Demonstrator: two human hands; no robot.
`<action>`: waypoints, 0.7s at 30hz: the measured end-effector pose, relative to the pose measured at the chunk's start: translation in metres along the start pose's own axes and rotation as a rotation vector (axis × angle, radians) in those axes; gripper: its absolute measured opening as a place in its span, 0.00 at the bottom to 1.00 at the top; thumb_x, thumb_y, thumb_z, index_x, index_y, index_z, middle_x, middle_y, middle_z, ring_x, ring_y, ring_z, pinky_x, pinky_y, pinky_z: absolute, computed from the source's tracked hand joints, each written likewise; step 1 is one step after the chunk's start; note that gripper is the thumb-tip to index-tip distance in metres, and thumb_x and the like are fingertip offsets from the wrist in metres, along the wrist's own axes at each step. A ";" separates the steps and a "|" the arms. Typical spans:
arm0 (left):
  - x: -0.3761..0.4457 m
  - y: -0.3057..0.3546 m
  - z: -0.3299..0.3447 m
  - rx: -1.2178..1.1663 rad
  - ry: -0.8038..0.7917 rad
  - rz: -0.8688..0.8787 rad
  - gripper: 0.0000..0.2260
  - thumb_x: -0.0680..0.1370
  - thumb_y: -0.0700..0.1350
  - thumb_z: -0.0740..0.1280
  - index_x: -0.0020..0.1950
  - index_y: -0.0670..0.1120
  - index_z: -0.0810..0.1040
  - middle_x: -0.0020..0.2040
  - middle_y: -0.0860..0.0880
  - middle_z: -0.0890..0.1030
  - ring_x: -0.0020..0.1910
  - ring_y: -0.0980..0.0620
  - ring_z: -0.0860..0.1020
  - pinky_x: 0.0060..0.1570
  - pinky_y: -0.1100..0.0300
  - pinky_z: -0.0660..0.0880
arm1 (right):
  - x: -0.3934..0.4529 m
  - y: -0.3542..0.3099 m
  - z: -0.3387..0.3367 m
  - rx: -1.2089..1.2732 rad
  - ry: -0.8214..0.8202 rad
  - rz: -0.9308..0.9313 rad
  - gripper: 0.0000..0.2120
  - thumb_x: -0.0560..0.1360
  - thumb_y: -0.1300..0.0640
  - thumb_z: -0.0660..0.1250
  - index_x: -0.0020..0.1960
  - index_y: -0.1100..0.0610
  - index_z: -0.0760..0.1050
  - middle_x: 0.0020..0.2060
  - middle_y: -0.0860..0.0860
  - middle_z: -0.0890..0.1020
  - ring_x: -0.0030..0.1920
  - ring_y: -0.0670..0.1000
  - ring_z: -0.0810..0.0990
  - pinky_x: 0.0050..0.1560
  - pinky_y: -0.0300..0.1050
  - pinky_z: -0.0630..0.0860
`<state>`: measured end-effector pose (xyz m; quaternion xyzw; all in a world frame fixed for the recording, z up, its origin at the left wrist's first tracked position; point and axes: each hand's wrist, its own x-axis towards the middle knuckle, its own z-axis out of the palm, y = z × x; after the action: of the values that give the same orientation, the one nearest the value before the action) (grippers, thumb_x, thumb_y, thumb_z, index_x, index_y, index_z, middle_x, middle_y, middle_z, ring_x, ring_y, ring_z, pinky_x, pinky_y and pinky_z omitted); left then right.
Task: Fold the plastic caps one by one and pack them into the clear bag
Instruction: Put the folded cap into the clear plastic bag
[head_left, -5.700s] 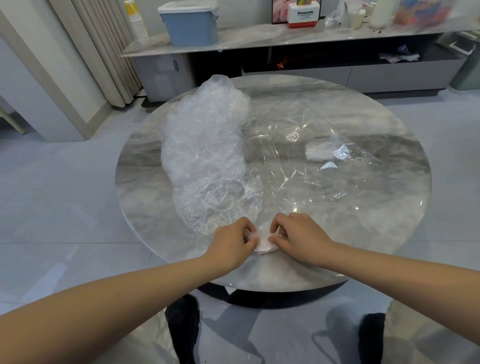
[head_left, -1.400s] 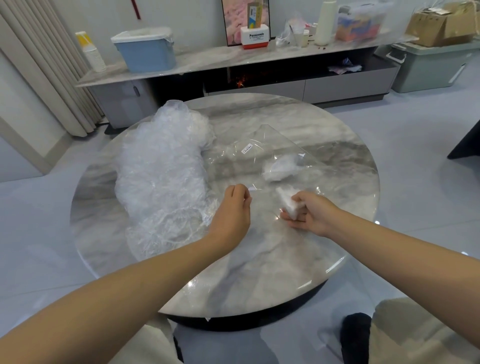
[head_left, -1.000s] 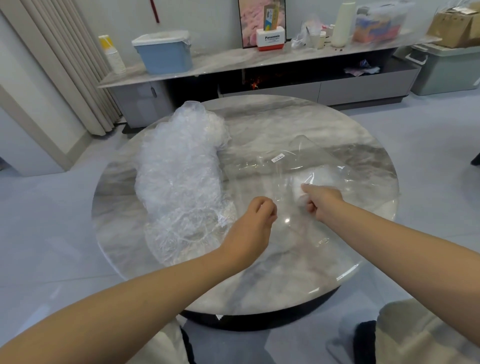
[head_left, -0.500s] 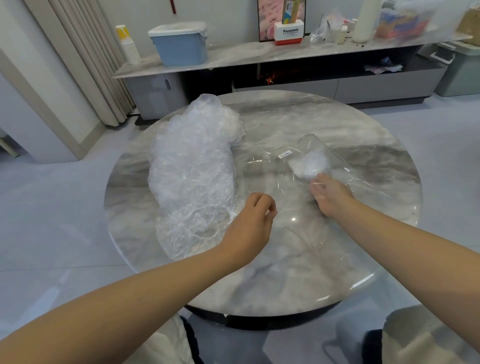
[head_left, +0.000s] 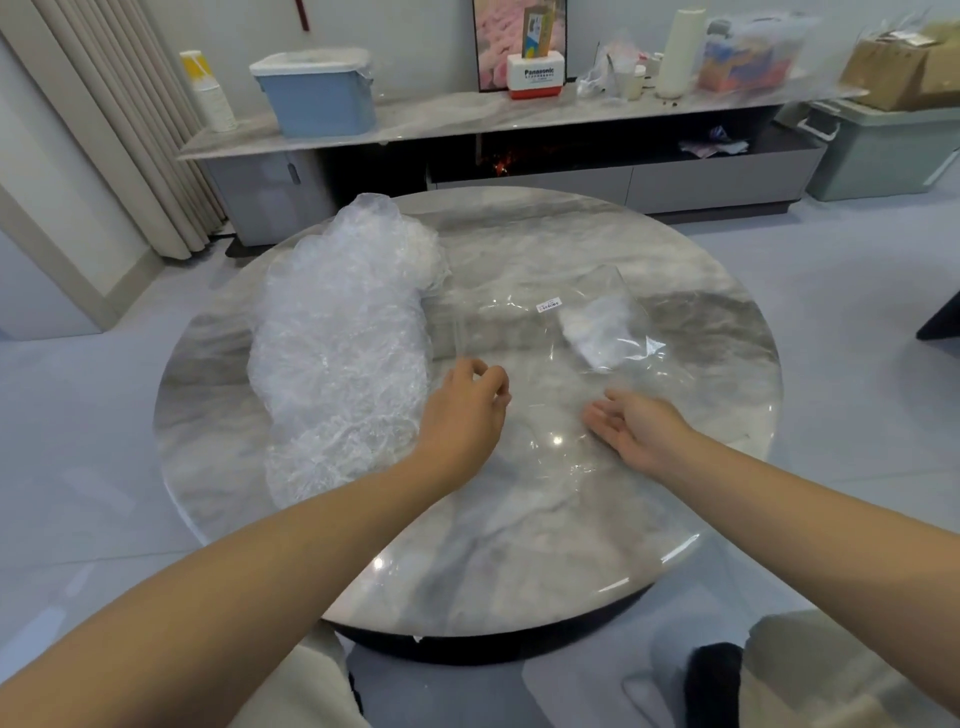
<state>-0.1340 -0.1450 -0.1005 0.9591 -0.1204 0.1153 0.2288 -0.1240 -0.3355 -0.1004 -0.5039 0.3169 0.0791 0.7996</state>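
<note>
Caps (head_left: 337, 353), crinkled and translucent, are heaped left on the round marble table (head_left: 519, 545); folded white ones (head_left: 597, 327) lie inside the glossy clear bag (head_left: 519, 332). Its edge is pinched by the left hand (head_left: 462, 410); the right hand (head_left: 636, 428) is held slack, empty.

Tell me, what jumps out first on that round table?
A big crinkly heap of plastic caps fills the table's left side. To its right lies a clear bag with a small white bundle of folded caps inside. Both bare hands hang over the near middle, the left hand loosely curled by the bag's edge, the right hand open, palm up.
</note>
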 end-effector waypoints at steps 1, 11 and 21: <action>0.003 0.003 0.003 0.026 0.023 -0.014 0.06 0.80 0.44 0.62 0.51 0.43 0.76 0.52 0.47 0.71 0.44 0.48 0.71 0.36 0.59 0.62 | -0.007 -0.002 -0.002 -0.042 0.008 0.000 0.15 0.79 0.71 0.55 0.66 0.69 0.67 0.65 0.66 0.70 0.64 0.61 0.74 0.55 0.49 0.74; 0.029 0.037 0.020 -0.246 -0.101 -0.276 0.07 0.79 0.47 0.65 0.55 0.47 0.78 0.58 0.49 0.71 0.43 0.54 0.72 0.45 0.63 0.66 | -0.032 -0.007 -0.016 -0.345 -0.093 -0.015 0.13 0.77 0.68 0.59 0.60 0.68 0.72 0.38 0.57 0.74 0.41 0.54 0.77 0.51 0.47 0.78; 0.000 0.039 0.011 -0.218 -0.206 -0.164 0.10 0.79 0.43 0.62 0.60 0.47 0.75 0.62 0.49 0.69 0.49 0.48 0.78 0.52 0.52 0.75 | -0.040 0.001 0.000 -0.735 -0.225 -0.368 0.17 0.75 0.65 0.61 0.63 0.57 0.74 0.50 0.49 0.78 0.49 0.48 0.77 0.62 0.47 0.74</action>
<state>-0.1436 -0.1841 -0.0936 0.9420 -0.0764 -0.0162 0.3265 -0.1560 -0.3270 -0.0781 -0.7919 0.0833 0.0973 0.5970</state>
